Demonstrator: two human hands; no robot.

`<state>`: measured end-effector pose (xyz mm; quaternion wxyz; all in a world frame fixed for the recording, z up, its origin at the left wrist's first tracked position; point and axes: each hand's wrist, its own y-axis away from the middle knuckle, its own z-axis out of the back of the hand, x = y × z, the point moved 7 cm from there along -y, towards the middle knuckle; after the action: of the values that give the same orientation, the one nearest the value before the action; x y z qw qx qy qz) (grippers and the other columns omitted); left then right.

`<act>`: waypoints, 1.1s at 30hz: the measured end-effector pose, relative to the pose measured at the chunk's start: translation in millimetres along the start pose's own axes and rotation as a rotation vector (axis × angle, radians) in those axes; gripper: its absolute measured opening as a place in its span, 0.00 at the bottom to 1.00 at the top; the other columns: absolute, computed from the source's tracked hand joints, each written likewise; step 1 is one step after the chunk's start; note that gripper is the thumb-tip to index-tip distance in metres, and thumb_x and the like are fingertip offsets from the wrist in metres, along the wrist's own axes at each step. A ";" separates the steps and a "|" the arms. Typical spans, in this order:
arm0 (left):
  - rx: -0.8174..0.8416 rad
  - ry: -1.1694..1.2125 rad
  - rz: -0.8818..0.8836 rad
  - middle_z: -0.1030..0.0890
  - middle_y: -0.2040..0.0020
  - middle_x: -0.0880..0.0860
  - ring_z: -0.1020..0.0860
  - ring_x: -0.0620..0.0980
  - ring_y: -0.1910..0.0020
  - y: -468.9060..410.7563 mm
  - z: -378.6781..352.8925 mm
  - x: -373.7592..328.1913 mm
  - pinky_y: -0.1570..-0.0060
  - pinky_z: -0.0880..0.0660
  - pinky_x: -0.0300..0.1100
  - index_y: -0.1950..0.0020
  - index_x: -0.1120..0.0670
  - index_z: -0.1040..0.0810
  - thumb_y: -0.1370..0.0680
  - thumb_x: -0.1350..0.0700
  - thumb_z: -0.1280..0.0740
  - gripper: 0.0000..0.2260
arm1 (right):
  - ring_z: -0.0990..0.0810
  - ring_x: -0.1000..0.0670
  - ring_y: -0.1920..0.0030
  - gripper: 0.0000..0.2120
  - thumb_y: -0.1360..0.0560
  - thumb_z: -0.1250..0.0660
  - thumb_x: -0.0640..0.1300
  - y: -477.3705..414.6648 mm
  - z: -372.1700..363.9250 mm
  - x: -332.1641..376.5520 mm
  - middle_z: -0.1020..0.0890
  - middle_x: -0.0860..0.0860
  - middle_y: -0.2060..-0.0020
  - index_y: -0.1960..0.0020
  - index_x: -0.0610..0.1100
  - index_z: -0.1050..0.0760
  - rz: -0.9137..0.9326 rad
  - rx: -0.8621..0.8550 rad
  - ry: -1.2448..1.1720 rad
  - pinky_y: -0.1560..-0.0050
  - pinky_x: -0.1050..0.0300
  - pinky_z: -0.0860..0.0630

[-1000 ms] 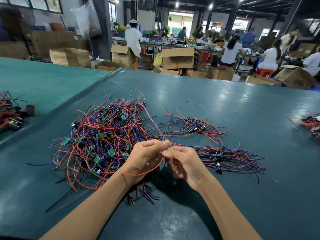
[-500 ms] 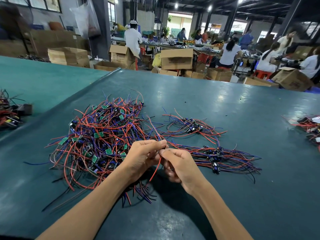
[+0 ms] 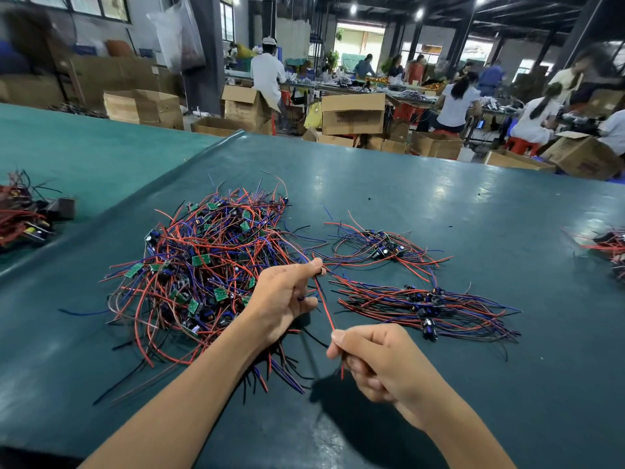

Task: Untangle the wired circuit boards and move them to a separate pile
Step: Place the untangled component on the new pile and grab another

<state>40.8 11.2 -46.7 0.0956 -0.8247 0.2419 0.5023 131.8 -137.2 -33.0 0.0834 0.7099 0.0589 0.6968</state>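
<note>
A moment ago our hands met. Now our right hand [image 3: 382,360] has drawn back toward us, its fingers [image 3: 338,336] pinching a red wire [image 3: 325,308] pulled taut from our left hand [image 3: 284,292], whose fingers clamp its upper end. We judge one unit is nearly free. We count one tangled pile [image 3: 203,265] left of the fingers, and two right of them on the desk [image 3: 439,204]: a far sorted pile [image 3: 382,247] and a near sorted pile [image 3: 426,306].
</note>
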 end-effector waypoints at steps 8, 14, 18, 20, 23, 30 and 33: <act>-0.011 -0.017 -0.016 0.47 0.67 0.52 0.42 0.45 0.73 0.1 1.3 -2.8 0.69 0.31 0.40 0.62 0.58 0.14 0.27 0.52 0.24 0.09 | 0.41 0.54 0.77 0.13 0.23 0.31 0.50 25.7 14.6 -4.9 0.31 0.50 0.72 0.60 0.43 0.17 -0.077 0.078 0.066 0.77 0.66 0.45; -0.008 -0.061 -0.012 0.47 0.67 0.51 0.43 0.46 0.72 0.8 0.4 -1.5 0.68 0.30 0.40 0.58 0.59 0.13 0.26 0.52 0.24 0.10 | 0.41 0.55 0.77 0.13 0.20 0.33 0.48 23.6 17.8 -5.9 0.31 0.51 0.72 0.57 0.42 0.16 -0.171 0.124 0.153 0.78 0.66 0.46; -0.003 -0.080 -0.028 0.48 0.66 0.51 0.42 0.46 0.72 3.7 -0.7 -4.0 0.68 0.29 0.40 0.56 0.58 0.14 0.31 0.46 0.22 0.15 | 0.41 0.56 0.78 0.17 0.22 0.32 0.56 19.5 26.5 5.2 0.30 0.51 0.73 0.53 0.42 0.15 -0.261 0.135 0.295 0.79 0.67 0.47; -0.002 -0.081 -0.033 0.48 0.65 0.53 0.42 0.46 0.72 5.0 -1.2 -5.2 0.69 0.30 0.39 0.55 0.59 0.15 0.32 0.45 0.22 0.18 | 0.40 0.56 0.79 0.19 0.24 0.33 0.61 13.3 39.7 21.9 0.27 0.52 0.73 0.52 0.46 0.15 -0.262 0.063 0.426 0.78 0.68 0.45; 0.019 -0.074 -0.032 0.46 0.64 0.53 0.41 0.45 0.71 6.5 -2.6 -6.6 0.70 0.31 0.37 0.56 0.57 0.15 0.30 0.45 0.23 0.15 | 0.35 0.55 0.78 0.18 0.23 0.33 0.60 -4.3 49.2 55.4 0.25 0.50 0.72 0.55 0.46 0.15 -0.091 -0.050 0.450 0.79 0.67 0.42; 0.096 0.085 0.025 0.31 0.67 0.48 0.37 0.43 0.70 10.3 -11.7 -8.1 0.70 0.37 0.37 0.63 0.54 0.15 0.27 0.53 0.29 0.07 | 0.33 0.53 0.78 0.12 0.20 0.32 0.45 -60.0 28.0 72.6 0.25 0.49 0.72 0.56 0.36 0.20 0.280 -0.234 -0.006 0.80 0.66 0.43; 0.068 0.154 0.052 0.29 0.67 0.49 0.33 0.43 0.72 10.8 -8.8 -6.8 0.72 0.33 0.37 0.64 0.53 0.16 0.29 0.55 0.29 0.05 | 0.35 0.54 0.77 0.06 0.21 0.30 0.40 -68.8 20.7 50.9 0.25 0.51 0.73 0.54 0.38 0.18 0.353 -0.296 -0.056 0.78 0.66 0.42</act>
<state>39.8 0.4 -35.7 0.0917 -0.8505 0.2868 0.4312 155.8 -60.4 2.7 0.0652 0.7083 -0.1716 0.6816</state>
